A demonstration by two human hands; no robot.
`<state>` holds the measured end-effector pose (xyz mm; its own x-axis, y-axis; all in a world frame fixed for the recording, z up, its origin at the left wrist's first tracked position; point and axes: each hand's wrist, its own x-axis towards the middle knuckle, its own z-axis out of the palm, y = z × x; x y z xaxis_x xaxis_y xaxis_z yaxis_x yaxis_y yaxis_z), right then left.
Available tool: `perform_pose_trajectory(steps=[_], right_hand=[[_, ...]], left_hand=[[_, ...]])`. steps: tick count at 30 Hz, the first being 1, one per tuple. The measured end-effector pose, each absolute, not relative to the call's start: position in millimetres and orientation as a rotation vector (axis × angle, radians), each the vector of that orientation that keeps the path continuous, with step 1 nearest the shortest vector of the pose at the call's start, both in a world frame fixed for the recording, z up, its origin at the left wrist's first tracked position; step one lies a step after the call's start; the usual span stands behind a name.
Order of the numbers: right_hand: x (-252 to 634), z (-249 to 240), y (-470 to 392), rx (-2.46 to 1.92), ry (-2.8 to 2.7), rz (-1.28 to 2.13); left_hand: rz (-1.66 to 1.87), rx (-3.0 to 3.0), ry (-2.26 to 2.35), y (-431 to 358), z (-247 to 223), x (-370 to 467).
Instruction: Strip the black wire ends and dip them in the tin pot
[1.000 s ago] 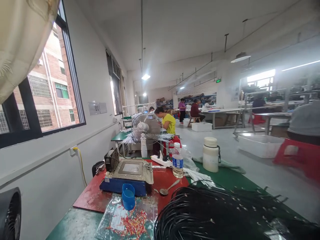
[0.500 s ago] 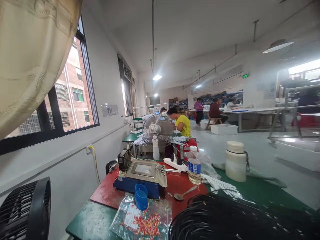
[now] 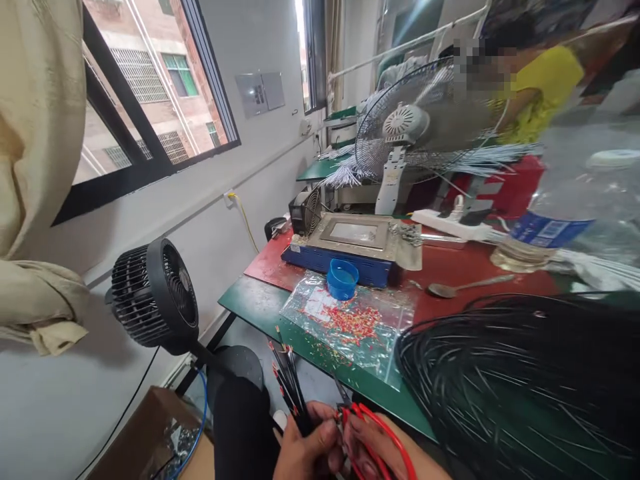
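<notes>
Low in the head view, my left hand (image 3: 303, 443) is closed around a bunch of black cables (image 3: 295, 390). Their stripped ends point up and away, with reddish cores and copper-coloured tips. My right hand (image 3: 385, 443) is closed on red-handled scissors (image 3: 397, 443), whose dark metal point sticks out beyond the fingers. The two hands meet at the fingertips, and what lies between them is hard to make out. On the table past them, small red and yellow scraps (image 3: 353, 323) lie scattered on a clear plastic bag (image 3: 400, 333).
A large coil of black cable (image 3: 500, 373) covers the table's right side. Behind the bag stand a blue cup (image 3: 343, 280) and a blue heating unit (image 3: 340, 263). A spoon (image 3: 445, 289), bottle (image 3: 545, 230), power strip (image 3: 450, 225), black fan (image 3: 155, 293) and cardboard box (image 3: 145, 433) surround me.
The view has tilted down and swung left. Both my hands, with the black cables and the red-handled scissors, are now in sight; before, neither hand showed.
</notes>
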<state>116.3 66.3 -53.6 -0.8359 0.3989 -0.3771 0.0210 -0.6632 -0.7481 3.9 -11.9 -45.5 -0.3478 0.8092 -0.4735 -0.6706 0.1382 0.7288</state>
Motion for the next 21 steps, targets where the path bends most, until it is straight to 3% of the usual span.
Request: perform_pose_trajectory(steps=[7, 21], right_hand=[[105, -48, 78, -0.978, -1.337, 2.541], [113, -48, 78, -0.904, -1.381, 2.527]], left_hand=[[1.598, 0.259, 1.241, -7, -40, 9], [1.617, 0.389, 1.248, -8, -59, 5]])
